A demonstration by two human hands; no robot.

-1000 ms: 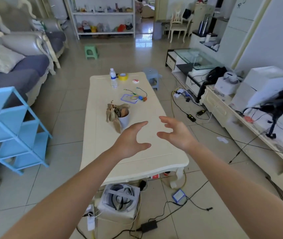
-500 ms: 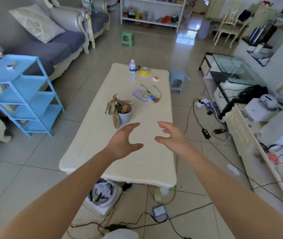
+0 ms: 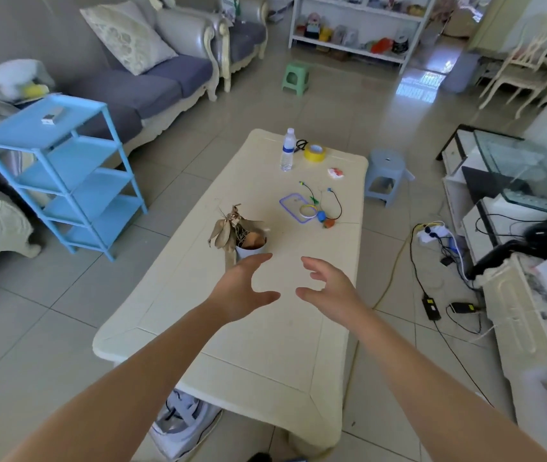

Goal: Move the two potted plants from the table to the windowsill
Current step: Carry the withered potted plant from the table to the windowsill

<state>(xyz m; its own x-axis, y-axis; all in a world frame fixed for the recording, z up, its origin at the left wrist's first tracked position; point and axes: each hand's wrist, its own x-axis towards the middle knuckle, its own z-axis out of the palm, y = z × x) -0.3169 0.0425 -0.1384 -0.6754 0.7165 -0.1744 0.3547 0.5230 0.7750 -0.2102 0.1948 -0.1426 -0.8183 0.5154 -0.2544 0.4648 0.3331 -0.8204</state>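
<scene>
Both hands' fingers (image 3: pixel 259 258) spread, empty, near potted plant (image 3: pixel 244 236).

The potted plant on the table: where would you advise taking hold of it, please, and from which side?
Grip the white pot around its wall, both hands from the near right. Dry leaves droop over its left rim, while the right wall shows bare.

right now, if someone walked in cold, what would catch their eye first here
Two bare hands, the left hand and right hand, reach open over the near half of the cream table, holding nothing. Just beyond the left hand stands a potted plant with dry brown leaves in a white pot. A bright blue shelf rack stands on the floor to the table's left.
</scene>
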